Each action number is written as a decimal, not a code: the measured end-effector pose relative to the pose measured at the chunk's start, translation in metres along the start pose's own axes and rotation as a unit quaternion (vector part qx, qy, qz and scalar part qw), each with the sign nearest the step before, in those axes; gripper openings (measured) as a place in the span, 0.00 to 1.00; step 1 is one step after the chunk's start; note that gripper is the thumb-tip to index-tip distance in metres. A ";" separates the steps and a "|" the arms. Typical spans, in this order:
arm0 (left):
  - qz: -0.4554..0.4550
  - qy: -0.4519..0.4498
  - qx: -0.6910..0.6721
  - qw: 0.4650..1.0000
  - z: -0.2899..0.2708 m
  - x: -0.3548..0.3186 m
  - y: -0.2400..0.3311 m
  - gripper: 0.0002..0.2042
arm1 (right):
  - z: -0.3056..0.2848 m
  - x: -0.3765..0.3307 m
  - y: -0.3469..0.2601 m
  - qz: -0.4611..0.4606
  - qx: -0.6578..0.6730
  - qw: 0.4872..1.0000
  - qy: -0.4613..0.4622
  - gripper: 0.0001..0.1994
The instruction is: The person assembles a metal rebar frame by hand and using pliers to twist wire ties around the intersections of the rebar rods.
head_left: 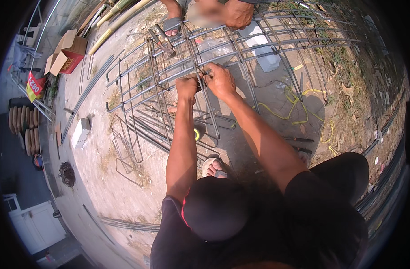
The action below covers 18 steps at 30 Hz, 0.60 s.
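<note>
- Steel rebar cage (242, 59): stretches across the middle to far right, just beyond the person's hands. At least four long bars, at least five hoops; overlap prevents a total.
- Loose steel bars (146, 133): several on the ground, left of middle; crossing, uncountable.
- Cardboard box (67, 54): one, far left, presumably parked clear of the working space.
- White blocks (81, 132): two; one left, one far, behind the bars. Purpose unclear.
- Left hand (187, 88): curled tight beside a hoop, probably bracing that joint; contents hidden.
- Right hand (221, 81): fingers narrowed on a small dark piece (208, 73), likely for fine control at the crossing.
- Co-worker's hand (239, 14): one, at the cage's far edge, perhaps steadying; contact uncertain.
</note>
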<state>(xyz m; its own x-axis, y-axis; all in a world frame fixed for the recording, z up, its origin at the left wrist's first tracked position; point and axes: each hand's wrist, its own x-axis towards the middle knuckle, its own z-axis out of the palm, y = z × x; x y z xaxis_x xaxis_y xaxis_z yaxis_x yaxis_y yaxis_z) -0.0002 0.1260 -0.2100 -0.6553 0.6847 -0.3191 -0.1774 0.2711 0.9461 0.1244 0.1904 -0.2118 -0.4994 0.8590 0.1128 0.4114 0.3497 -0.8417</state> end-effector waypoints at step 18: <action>-0.006 0.025 -0.103 0.994 0.028 -0.012 -0.017 0.04 | 0.012 -0.013 0.031 0.290 0.416 0.862 -0.021 0.09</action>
<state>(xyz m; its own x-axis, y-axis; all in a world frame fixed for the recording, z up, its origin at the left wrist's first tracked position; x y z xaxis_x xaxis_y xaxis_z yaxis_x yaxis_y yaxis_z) 0.0310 0.1318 -0.2238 -0.6869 0.6460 -0.3330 -0.3293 0.1318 0.9350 0.1341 0.1855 -0.2458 -0.4279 0.7789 -0.4584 -0.0794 -0.5376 -0.8395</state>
